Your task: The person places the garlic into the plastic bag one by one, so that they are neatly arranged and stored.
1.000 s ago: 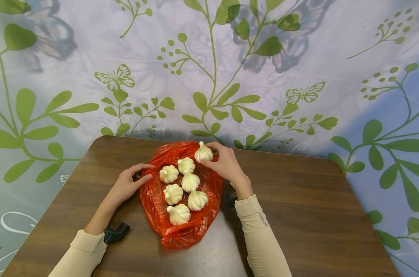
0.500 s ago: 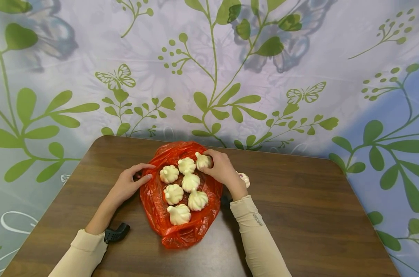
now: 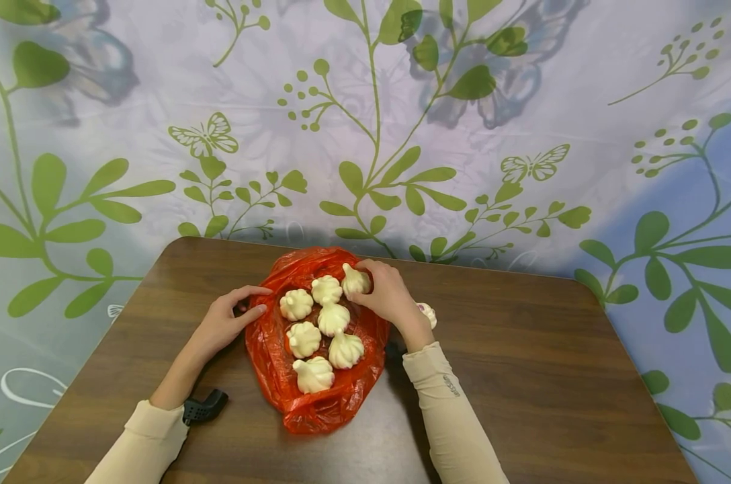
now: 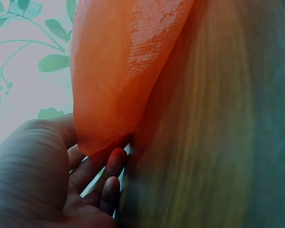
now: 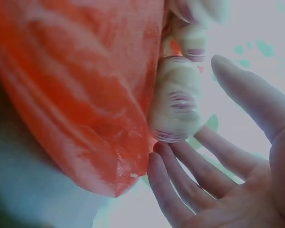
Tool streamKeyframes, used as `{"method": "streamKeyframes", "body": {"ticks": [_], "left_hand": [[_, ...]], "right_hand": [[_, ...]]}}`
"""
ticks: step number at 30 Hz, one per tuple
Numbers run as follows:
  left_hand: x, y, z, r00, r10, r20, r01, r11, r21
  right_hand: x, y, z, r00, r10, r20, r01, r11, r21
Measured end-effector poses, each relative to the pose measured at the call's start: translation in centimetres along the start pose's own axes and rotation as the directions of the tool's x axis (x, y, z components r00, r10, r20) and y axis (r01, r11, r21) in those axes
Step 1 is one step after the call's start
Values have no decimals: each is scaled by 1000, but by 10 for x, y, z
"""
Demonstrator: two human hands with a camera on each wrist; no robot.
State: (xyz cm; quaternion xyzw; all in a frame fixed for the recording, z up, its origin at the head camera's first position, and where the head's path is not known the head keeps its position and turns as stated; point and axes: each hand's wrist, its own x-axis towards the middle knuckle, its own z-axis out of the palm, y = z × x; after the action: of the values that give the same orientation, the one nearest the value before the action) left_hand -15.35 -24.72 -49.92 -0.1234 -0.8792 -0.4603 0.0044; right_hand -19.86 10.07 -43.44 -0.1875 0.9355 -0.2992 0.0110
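A red plastic bag [image 3: 332, 417] lies spread out on the table with several white garlic bulbs [image 3: 332, 319] in its mouth. My left hand [image 3: 220, 323] holds the bag's left rim, its fingers curled at the edge; in the left wrist view the red film [image 4: 118, 80] drapes over the fingers [image 4: 111, 190]. At the bag's far right, my right hand [image 3: 392, 292] reaches around a garlic bulb [image 3: 355, 279]. The right wrist view shows the fingers [image 5: 199, 166] against this purple-streaked bulb [image 5: 173, 104], and the thumb apart from it.
Another garlic bulb [image 3: 427, 314] lies on the wooden table [image 3: 541, 363], partly behind the right wrist. A black device [image 3: 205, 407] is strapped at the left wrist. A leaf-patterned cloth [image 3: 220, 188] hangs behind the table's far edge.
My right hand has lowered the garlic bulb slightly toward me, onto the bag's far right side. The bulb on the table has come into sight beside the wrist. The left hand stays at the rim.
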Motion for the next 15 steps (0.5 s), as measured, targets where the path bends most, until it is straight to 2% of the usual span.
{"method": "streamKeyframes", "body": {"ticks": [15], "left_hand": [[0,-1,1,1000,-2,-2,2,1000,4]], "right_hand": [[-8,-6,-14,999,-9,-48,9,1000,5]]}}
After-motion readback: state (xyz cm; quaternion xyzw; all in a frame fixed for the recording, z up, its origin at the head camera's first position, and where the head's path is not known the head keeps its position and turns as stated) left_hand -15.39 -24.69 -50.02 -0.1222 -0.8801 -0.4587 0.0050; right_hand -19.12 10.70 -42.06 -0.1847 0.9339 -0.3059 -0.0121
